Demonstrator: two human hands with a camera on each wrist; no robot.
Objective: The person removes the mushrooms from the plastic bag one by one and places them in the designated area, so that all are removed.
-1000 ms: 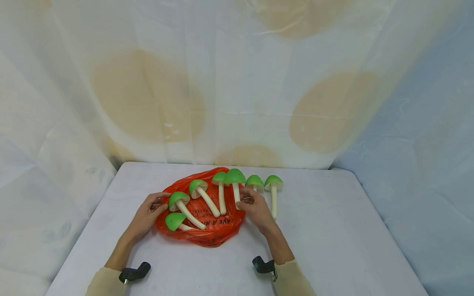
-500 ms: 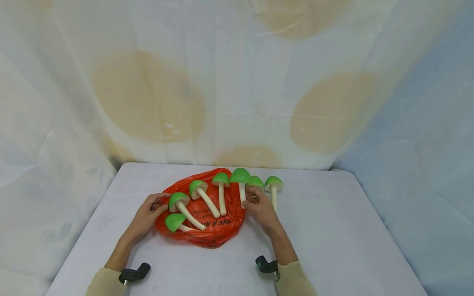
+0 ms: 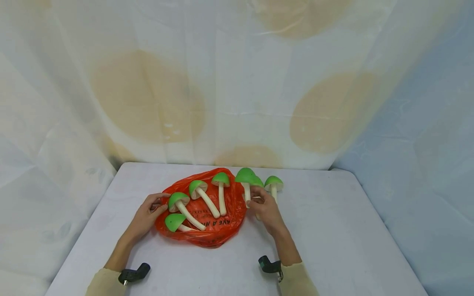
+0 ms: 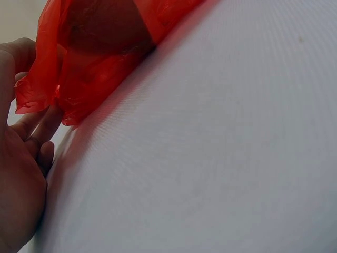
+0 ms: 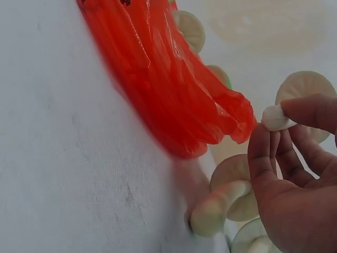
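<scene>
right hand (image 3: 267, 210) clamps white-stemmed, green-domed mushroom (image 3: 244, 176) beside crumpled red plastic bag (image 3: 212, 240)

the thumb and fingers of the right hand pinch the lower stem of the white-stemmed, green-domed mushroom, whose cap points away from the person, at the right edge of the crumpled red plastic bag; whether the 2 touch, i cannot tell. the left hand (image 3: 145, 213) grips the bag's left edge, plastic between thumb and fingers. the bag bears black print and lies on the white bench (image 3: 333, 230). 4 similar mushrooms (image 3: 198, 189) lie within its outline, stems slanting toward the person; how far inside they sit is unclear. beyond the right hand are 2 more green-capped mushrooms (image 3: 274, 182), the nearer 1 partly hidden by the hand and the held cap.
</scene>
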